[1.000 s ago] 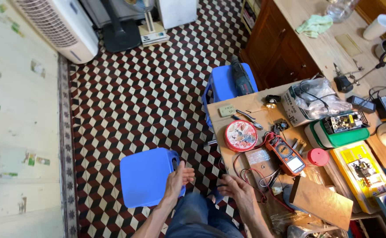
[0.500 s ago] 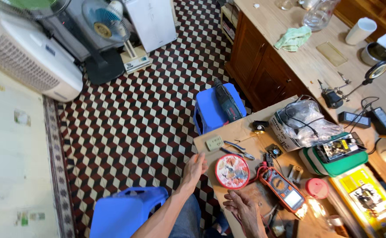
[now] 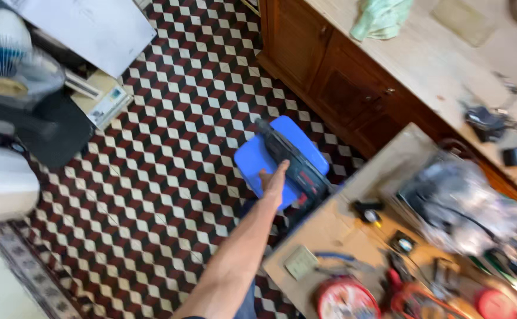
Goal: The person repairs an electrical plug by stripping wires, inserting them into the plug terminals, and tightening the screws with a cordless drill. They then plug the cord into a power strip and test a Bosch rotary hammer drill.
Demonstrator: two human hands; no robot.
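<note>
Clutter is spread over the wooden workbench (image 3: 335, 227) at lower right: a red round tin (image 3: 344, 298), a small pale switch plate (image 3: 300, 261), blue-handled pliers (image 3: 336, 258) and a clear plastic bag of cables (image 3: 459, 201). A dark wooden cabinet (image 3: 335, 82) is seen behind it, with a green cloth (image 3: 381, 16) lying on its pale top. The floor is tiled in a red, black and white cube pattern (image 3: 170, 147), and a fan (image 3: 7, 59) stands at the far left. Just beyond the bench corner, a blue plastic stool (image 3: 255, 162) carries a dark power drill (image 3: 294, 162) laid across its seat. The left hand (image 3: 274, 179) is stretched out on a straight arm, fingers extended and loosely open, nothing grasped, reaching the drill's body; contact cannot be made out through the blur. The right hand is not in view.
</note>
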